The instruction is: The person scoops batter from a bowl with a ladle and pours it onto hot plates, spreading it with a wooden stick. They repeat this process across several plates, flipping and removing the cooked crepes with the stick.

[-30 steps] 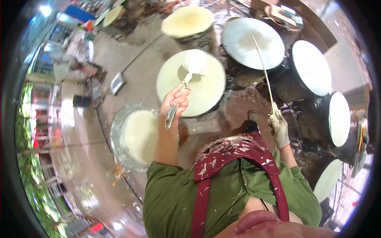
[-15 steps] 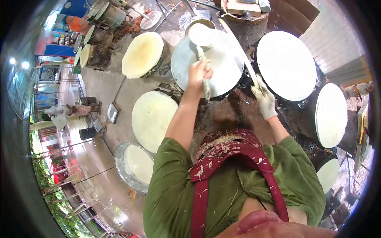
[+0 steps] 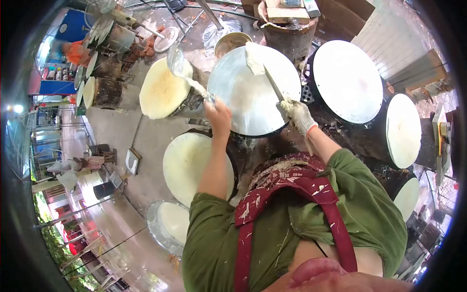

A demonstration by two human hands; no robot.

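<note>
ladle lifted, stick on the steaming drum

the left hand (image 3: pixel 219 116) is closed around the handle of a long ladle (image 3: pixel 181 68), fingers wrapped tight; the ladle's bowl is raised off to the far left, above the edge of a yellowish drum (image 3: pixel 163 90), and white batter coats it. the right hand (image 3: pixel 298 113), in a batter-smeared white glove, grips the near end of a thin flat stick (image 3: pixel 269 80), fingers shut on it. the stick reaches away across the grey round drum top (image 3: pixel 243 100) straight ahead, and its far end touches a pale patch of batter (image 3: pixel 253 57) near the drum's far rim.

to the right stand more round tops covered in white sheets, the nearest one (image 3: pixel 348 80) just beside the grey drum, another (image 3: pixel 403 131) further right. nearer, on the left, a cream-coloured round top (image 3: pixel 187 165) lies below the left forearm, and a metal basin of batter (image 3: pixel 168 225) sits on the floor near it. the person wears a green shirt and a red apron (image 3: pixel 284 187) flecked with dried batter.
</note>
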